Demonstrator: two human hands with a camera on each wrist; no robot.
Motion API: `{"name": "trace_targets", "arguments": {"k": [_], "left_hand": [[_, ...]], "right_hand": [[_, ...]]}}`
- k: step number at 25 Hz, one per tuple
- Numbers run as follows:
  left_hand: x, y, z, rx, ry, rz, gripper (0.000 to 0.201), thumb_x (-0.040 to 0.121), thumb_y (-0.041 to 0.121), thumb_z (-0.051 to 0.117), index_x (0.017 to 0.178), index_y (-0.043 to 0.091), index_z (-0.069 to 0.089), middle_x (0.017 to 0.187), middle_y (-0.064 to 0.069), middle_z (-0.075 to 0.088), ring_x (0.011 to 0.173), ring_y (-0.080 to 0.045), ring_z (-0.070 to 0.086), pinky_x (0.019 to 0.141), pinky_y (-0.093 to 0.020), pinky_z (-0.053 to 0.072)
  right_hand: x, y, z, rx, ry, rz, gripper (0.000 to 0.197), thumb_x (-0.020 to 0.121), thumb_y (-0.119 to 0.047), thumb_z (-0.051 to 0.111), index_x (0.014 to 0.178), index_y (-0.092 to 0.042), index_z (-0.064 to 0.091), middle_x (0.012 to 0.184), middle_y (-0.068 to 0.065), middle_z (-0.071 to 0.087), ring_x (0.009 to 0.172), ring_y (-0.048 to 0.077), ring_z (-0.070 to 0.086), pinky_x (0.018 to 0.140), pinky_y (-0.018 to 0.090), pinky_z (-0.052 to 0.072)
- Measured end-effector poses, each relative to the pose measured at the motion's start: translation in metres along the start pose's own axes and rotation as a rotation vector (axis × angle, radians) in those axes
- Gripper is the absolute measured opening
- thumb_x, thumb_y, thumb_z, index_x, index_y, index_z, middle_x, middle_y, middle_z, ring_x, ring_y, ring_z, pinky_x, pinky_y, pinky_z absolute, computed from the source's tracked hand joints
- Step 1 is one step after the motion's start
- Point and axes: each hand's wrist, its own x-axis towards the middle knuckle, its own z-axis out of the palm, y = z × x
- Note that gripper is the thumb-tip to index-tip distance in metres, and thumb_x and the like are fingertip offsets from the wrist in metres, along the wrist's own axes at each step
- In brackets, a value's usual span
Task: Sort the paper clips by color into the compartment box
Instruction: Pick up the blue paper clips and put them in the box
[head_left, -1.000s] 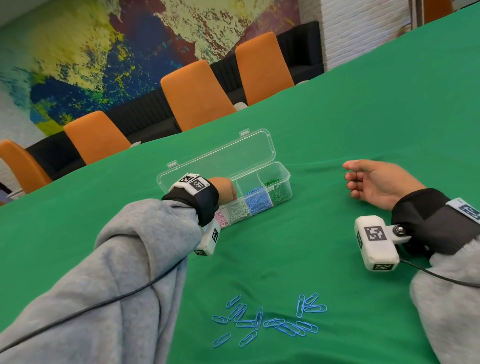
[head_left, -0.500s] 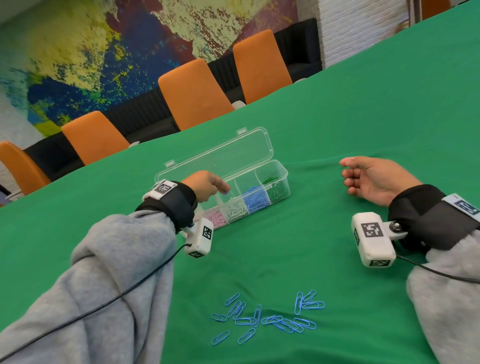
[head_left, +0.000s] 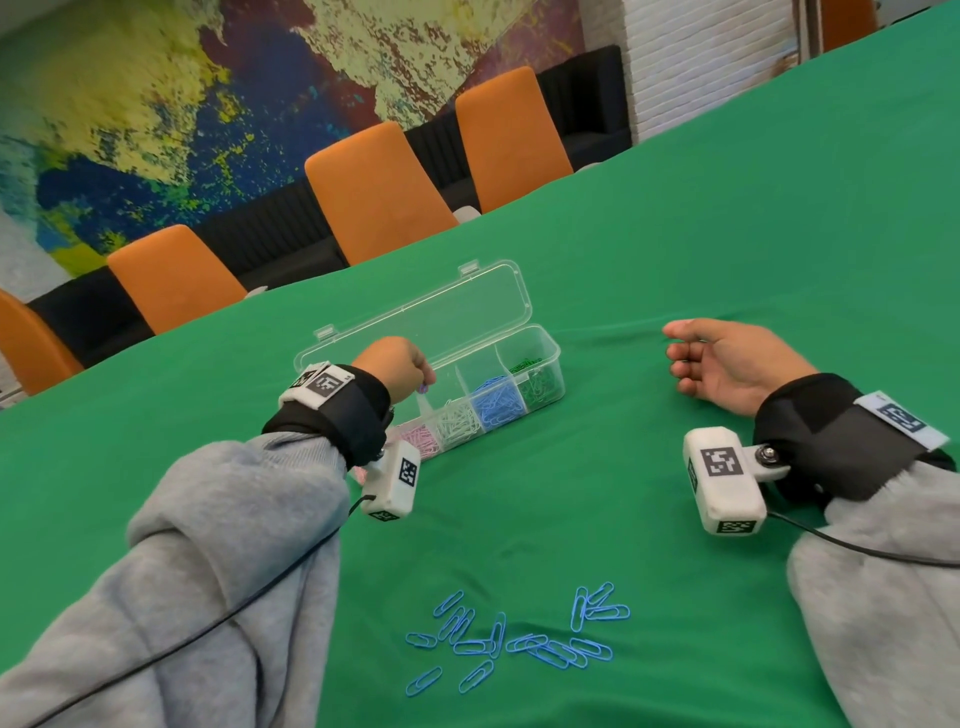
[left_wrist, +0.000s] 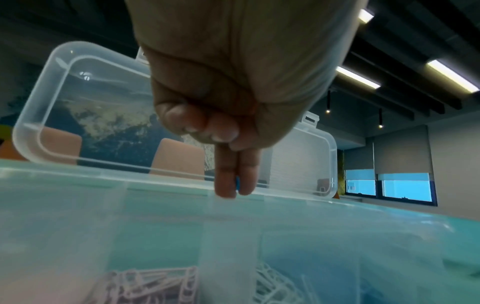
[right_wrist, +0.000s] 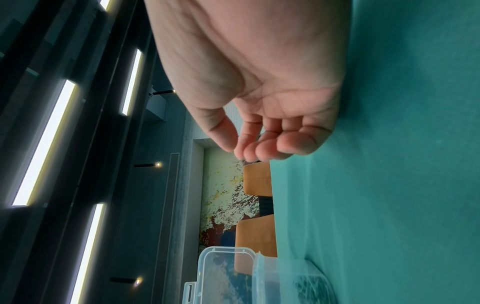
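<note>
Since a second ago your left hand (head_left: 397, 366) has pulled back from deep inside the compartment box (head_left: 545, 349) and risen above its near-left end. Two fingers (left_wrist: 224, 174) point straight down, pressed side by side, and pinch a small blue paper clip (left_wrist: 237, 183) between them; the other fingers are curled into the palm. In the head view the tips hang just over the divider between the pink and white compartments.

Your right hand (head_left: 727, 364) lies on its side on the green tablecloth (head_left: 727, 208), well to the right of the box, as it did earlier. Its fingers are loosely curled toward the thumb and hold nothing.

Your box stands with its clear lid (head_left: 415, 322) tipped back. From left to right its compartments hold pink clips (head_left: 421, 439), white clips (head_left: 460, 423), blue clips (head_left: 498, 402) and green clips (head_left: 540, 382).

Near you on the cloth lies a loose scatter of blue paper clips (head_left: 519, 639), well apart from the box and from both hands. Orange chairs (head_left: 379, 197) stand along the far edge of the table.
</note>
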Motion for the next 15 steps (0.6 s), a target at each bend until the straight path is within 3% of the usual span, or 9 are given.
{"name": "trace_targets", "arguments": {"k": [2, 6, 9, 11, 15], "left_hand": [[0.001, -0.002, 0.001, 0.051, -0.027, -0.02, 0.027, 0.085, -0.004, 0.047, 0.088, 0.008, 0.072, 0.107, -0.008, 0.07, 0.097, -0.022, 0.062, 0.085, -0.032, 0.047], [-0.001, 0.006, 0.0, 0.046, 0.022, 0.032, 0.028, 0.085, -0.004, 0.046, 0.086, 0.01, 0.07, 0.106, -0.007, 0.069, 0.085, -0.019, 0.056, 0.078, -0.027, 0.044], [-0.005, 0.022, -0.003, -0.098, 0.107, 0.105, 0.032, 0.087, -0.003, 0.042, 0.098, 0.007, 0.071, 0.102, -0.003, 0.067, 0.072, -0.013, 0.053, 0.071, -0.021, 0.041], [-0.007, 0.033, -0.005, -0.188, 0.076, 0.143, 0.033, 0.09, 0.0, 0.042, 0.105, 0.01, 0.069, 0.103, 0.0, 0.066, 0.066, -0.006, 0.052, 0.066, -0.018, 0.042], [-0.011, 0.031, -0.004, -0.176, 0.012, 0.104, 0.028, 0.092, 0.009, 0.05, 0.113, 0.017, 0.066, 0.11, -0.005, 0.067, 0.077, -0.015, 0.055, 0.074, -0.025, 0.042]], "right_hand": [[0.0, -0.001, 0.0, -0.001, -0.005, -0.004, 0.015, 0.094, -0.017, 0.046, 0.08, -0.019, 0.05, 0.058, -0.003, 0.047, 0.05, 0.01, 0.041, 0.039, 0.016, 0.035], [0.0, -0.001, 0.001, -0.001, -0.01, -0.009, 0.014, 0.094, -0.017, 0.047, 0.081, -0.019, 0.05, 0.055, -0.004, 0.048, 0.047, 0.009, 0.042, 0.039, 0.015, 0.035], [0.0, 0.0, 0.0, 0.002, -0.008, -0.008, 0.015, 0.094, -0.017, 0.045, 0.08, -0.019, 0.05, 0.057, -0.003, 0.047, 0.049, 0.01, 0.041, 0.041, 0.018, 0.035], [0.001, -0.001, 0.0, 0.004, -0.006, -0.007, 0.015, 0.094, -0.017, 0.045, 0.08, -0.019, 0.05, 0.052, -0.005, 0.049, 0.046, 0.009, 0.042, 0.04, 0.017, 0.035], [0.002, 0.0, 0.0, 0.012, -0.011, -0.007, 0.015, 0.094, -0.017, 0.045, 0.08, -0.019, 0.05, 0.044, -0.008, 0.051, 0.039, 0.006, 0.044, 0.039, 0.013, 0.035]]}}
